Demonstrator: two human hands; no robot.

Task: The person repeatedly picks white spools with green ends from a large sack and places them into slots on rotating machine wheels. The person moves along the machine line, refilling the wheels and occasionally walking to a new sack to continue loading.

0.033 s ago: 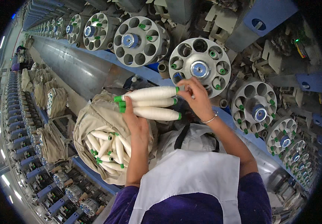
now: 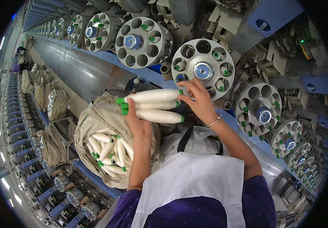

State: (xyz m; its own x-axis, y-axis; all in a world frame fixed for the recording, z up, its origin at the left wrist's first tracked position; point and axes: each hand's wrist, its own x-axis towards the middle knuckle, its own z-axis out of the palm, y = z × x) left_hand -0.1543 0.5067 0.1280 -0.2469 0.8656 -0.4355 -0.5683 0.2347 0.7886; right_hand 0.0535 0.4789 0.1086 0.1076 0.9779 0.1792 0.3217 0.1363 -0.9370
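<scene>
My left hand (image 2: pixel 138 123) is closed around three white yarn bobbins (image 2: pixel 154 95) with green ends, stacked side by side and pointing right. Its thumb presses near their left ends. Beside the right tip of the uppermost bobbin is my right hand (image 2: pixel 199 99), thumb and forefinger curved and apart on either side of the green end. Whether a thread runs to those fingers is too fine to see. Just beyond this hand stands a round magazine (image 2: pixel 203 57) with a blue hub and several round pockets; some pockets hold bobbins, and my fingers overlap its lower edge.
A beige cloth sack (image 2: pixel 86 125) full of loose bobbins sits left of my left forearm. More magazines (image 2: pixel 143 42) line the machine to the far left and the right (image 2: pixel 260 110). A metal trough (image 2: pixel 71 62) runs along the left. Other sacks (image 2: pixel 57 104) stand further left.
My right hand has shifted slightly left, its thumb and forefinger spreading around the top bobbin's green tip. My left hand and its bobbins stay in place.
</scene>
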